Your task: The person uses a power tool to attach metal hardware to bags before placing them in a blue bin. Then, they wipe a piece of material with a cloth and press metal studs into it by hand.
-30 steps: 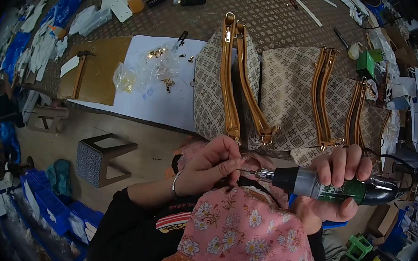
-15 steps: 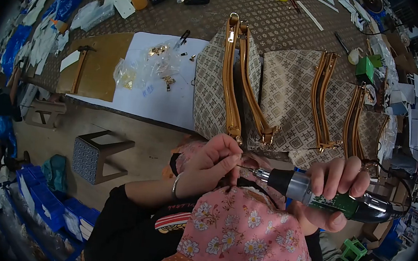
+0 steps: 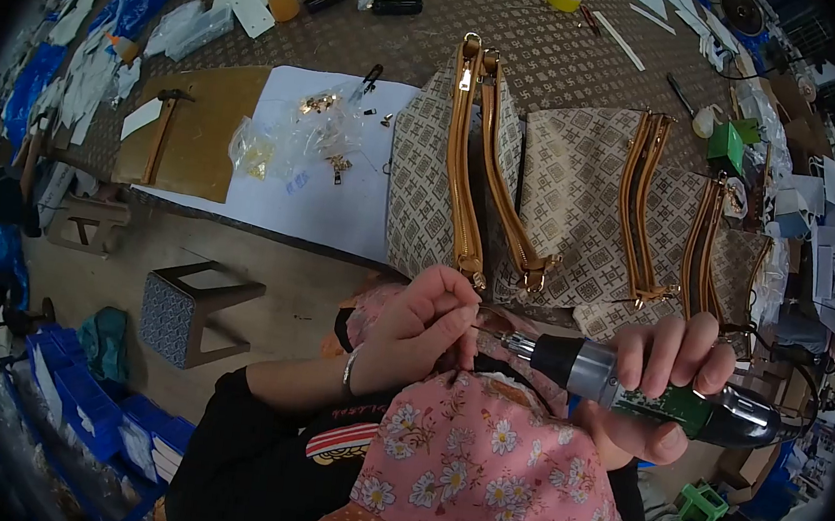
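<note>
My right hand (image 3: 668, 370) is wrapped round a small electric drill (image 3: 593, 374) with a silver and green body, held nearly level with its chuck pointing left. The thin bit in the chuck reaches toward my left hand (image 3: 429, 322). My left hand is closed, thumb and fingers pinched together at the bit's tip; what they hold is too small to make out. Just beyond my left hand stands a patterned handbag (image 3: 425, 161) with tan zipper edges. Its near zipper end is close to my fingertips.
Several more patterned bags (image 3: 576, 175) lie to the right along the table. A hammer (image 3: 161, 135) rests on a brown board at left. Plastic bags of gold-coloured hardware (image 3: 315, 125) lie on a white sheet. A stool (image 3: 193, 314) stands on the floor, and blue bins (image 3: 83, 389) are lower left.
My hands keep almost the same place and grip. The view has shifted slightly, so the table and bags sit a little lower.
</note>
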{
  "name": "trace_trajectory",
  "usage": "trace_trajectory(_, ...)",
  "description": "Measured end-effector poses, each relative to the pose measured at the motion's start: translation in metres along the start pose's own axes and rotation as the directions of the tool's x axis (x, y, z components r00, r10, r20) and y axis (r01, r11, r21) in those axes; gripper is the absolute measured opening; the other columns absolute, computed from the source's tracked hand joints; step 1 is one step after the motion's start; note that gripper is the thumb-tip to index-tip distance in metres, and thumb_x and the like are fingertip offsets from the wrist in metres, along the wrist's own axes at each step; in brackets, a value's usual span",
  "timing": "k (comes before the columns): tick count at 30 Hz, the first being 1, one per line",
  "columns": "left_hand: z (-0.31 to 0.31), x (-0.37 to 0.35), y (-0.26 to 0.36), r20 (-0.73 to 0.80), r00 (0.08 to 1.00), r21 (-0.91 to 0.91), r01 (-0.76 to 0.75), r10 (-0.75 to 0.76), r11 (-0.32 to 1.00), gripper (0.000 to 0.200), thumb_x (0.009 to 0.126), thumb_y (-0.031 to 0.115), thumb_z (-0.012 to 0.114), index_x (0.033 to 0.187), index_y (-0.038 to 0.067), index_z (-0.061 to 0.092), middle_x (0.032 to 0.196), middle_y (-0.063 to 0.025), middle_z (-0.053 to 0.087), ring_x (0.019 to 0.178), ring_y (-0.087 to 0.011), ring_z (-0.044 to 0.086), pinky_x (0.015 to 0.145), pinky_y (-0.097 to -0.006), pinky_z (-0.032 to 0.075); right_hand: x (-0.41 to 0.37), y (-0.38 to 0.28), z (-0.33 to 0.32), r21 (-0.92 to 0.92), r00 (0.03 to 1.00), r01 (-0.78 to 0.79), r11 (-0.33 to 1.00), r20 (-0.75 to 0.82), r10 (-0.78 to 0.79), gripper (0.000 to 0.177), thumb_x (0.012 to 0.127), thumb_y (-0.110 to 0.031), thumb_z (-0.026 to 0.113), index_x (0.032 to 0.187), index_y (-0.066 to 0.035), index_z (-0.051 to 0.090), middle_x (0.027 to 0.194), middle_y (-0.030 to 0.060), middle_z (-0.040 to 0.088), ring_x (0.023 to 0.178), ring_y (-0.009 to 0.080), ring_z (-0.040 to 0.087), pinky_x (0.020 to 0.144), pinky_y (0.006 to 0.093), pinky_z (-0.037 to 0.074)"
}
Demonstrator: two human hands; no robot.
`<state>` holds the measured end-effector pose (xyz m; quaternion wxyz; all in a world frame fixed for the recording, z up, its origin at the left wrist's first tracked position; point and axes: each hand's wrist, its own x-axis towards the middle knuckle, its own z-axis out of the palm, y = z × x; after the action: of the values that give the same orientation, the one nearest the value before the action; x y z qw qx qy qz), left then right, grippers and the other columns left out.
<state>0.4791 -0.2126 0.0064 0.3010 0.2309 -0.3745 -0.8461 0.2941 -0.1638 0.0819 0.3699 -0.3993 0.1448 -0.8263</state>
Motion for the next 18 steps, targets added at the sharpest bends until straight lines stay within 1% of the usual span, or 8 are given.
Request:
trace_trajectory(7, -0.001, 0.003, 0.016, 0.079, 0.996, 0.119, 0.022, -0.032, 0.993, 0.015, 0.091, 0.008, 0.038, 0.106, 0.006, 0.036, 0.075, -0.0043, 0.051, 0.063, -0.0073, 0.053, 0.055, -0.0191, 0.043, 0.003, 0.001, -0.001, 0.022, 0.999, -0.026, 0.999, -0.027, 0.026, 0.036, 0.062, -0.007, 0.07, 0.085, -0.01, 0.043, 0.08, 0.0015, 0.036, 0.065, 0.0129, 0.048, 0.054, 0.0282, 0.046)
trace_trajectory(9, -0.011, 0.005, 0.025, 0.051, 0.994, 0.632, -0.108, 0.098, 0.767, 0.024, 0.087, 0.005, 0.045, 0.111, 0.005, 0.04, 0.077, -0.0042, 0.051, 0.065, -0.0064, 0.053, 0.055, -0.0185, 0.041, 0.004, 0.002, -0.001, 0.053, 0.999, 0.011, 0.999, -0.044, -0.008, 0.037, 0.061, -0.007, 0.071, 0.085, -0.011, 0.043, 0.079, 0.0009, 0.036, 0.064, 0.0125, 0.048, 0.054, 0.028, 0.046)
trace_trajectory(10, -0.014, 0.01, 0.032, 0.05, 0.994, 0.631, -0.107, 0.098, 0.769, 0.024, 0.087, 0.005, 0.045, 0.111, 0.005, 0.04, 0.077, -0.0042, 0.051, 0.065, -0.0064, 0.053, 0.055, -0.0185, 0.041, 0.006, -0.001, -0.001, 0.045, 0.999, -0.004, 0.999, -0.052, 0.006, 0.038, 0.061, -0.008, 0.072, 0.085, -0.011, 0.043, 0.079, 0.0001, 0.036, 0.064, 0.012, 0.047, 0.054, 0.0276, 0.045)
trace_trajectory(12, -0.018, 0.024, 0.045, 0.231, 0.925, 0.831, -0.349, 0.302, 0.433, 0.03, 0.08, 0.001, 0.053, 0.109, 0.005, 0.049, 0.079, -0.0055, 0.053, 0.067, -0.0096, 0.053, 0.056, -0.0212, 0.041, 0.009, -0.005, -0.002, 0.035, 0.998, -0.02, 0.999, -0.06, 0.022, 0.039, 0.06, -0.008, 0.072, 0.085, -0.012, 0.043, 0.079, -0.0008, 0.036, 0.064, 0.0114, 0.046, 0.054, 0.0272, 0.045)
trace_trajectory(13, -0.021, 0.032, 0.046, 0.23, 0.925, 0.831, -0.349, 0.302, 0.434, 0.03, 0.08, 0.001, 0.053, 0.109, 0.005, 0.049, 0.079, -0.0055, 0.053, 0.067, -0.0096, 0.053, 0.056, -0.0212, 0.041, 0.01, -0.007, -0.003, 0.004, 0.998, -0.022, 1.0, -0.058, 0.022, 0.039, 0.06, -0.009, 0.073, 0.085, -0.012, 0.043, 0.078, -0.0013, 0.036, 0.064, 0.011, 0.046, 0.054, 0.0269, 0.044)
trace_trajectory(15, -0.028, 0.049, 0.042, 0.545, 0.736, 0.76, -0.636, 0.402, 0.132, 0.026, 0.074, -0.002, 0.058, 0.098, 0.005, 0.058, 0.084, -0.0063, 0.053, 0.069, -0.0144, 0.054, 0.06, -0.0244, 0.042, 0.011, -0.006, -0.002, -0.026, 0.998, -0.024, 0.999, -0.055, 0.023, 0.04, 0.059, -0.009, 0.073, 0.085, -0.013, 0.043, 0.078, -0.0018, 0.036, 0.064, 0.0106, 0.046, 0.054, 0.0266, 0.043)
trace_trajectory(16, -0.032, 0.053, 0.04, 0.545, 0.735, 0.76, -0.636, 0.403, 0.133, 0.026, 0.074, -0.002, 0.058, 0.098, 0.005, 0.058, 0.084, -0.0063, 0.053, 0.069, -0.0144, 0.054, 0.06, -0.0244, 0.042, 0.011, -0.006, -0.002, -0.058, 0.998, -0.015, 0.998, -0.064, 0.011, 0.04, 0.06, -0.01, 0.073, 0.085, -0.013, 0.043, 0.078, -0.0017, 0.036, 0.064, 0.0105, 0.046, 0.055, 0.0262, 0.042)
trace_trajectory(18, -0.038, 0.058, 0.037, 0.55, 0.792, 0.684, -0.609, 0.265, 0.401, 0.022, 0.074, -0.002, 0.058, 0.095, 0.005, 0.061, 0.086, -0.0077, 0.053, 0.07, -0.0193, 0.055, 0.063, -0.0271, 0.044, 0.012, -0.005, -0.003, -0.093, 0.997, -0.006, 0.996, -0.075, -0.001, 0.04, 0.06, -0.011, 0.073, 0.086, -0.013, 0.043, 0.079, -0.0017, 0.036, 0.065, 0.0103, 0.046, 0.055, 0.0258, 0.042)
